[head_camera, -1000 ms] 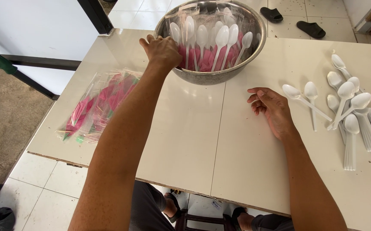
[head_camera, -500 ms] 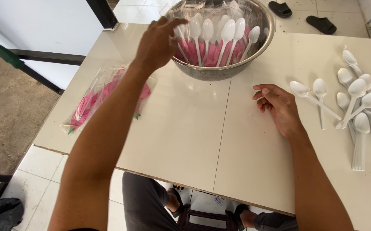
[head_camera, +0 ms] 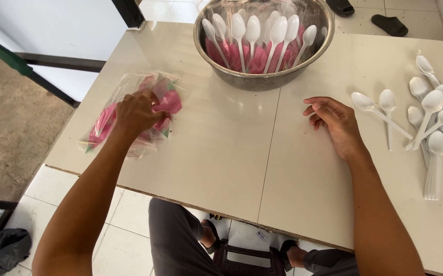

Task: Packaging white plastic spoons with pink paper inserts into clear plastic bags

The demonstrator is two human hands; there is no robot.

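our left hand rests with fingers curled down on the stack of clear pink-printed sleeves, left of the steel bowl; the stack's long axis runs diagonally toward the bowl. our right hand lies loosely curled and empty on the table, just beside the loose white spoons.

left hand covers part of the pink packets; table's right edge and bowl's far rim are cropped.

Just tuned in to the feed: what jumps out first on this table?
The steel bowl at the far edge, packed with wrapped white spoons over pink, draws the eye first. The left hand rests on a stack of clear pink-printed sleeves at the left edge. Loose white plastic spoons lie scattered right of the idle right hand.
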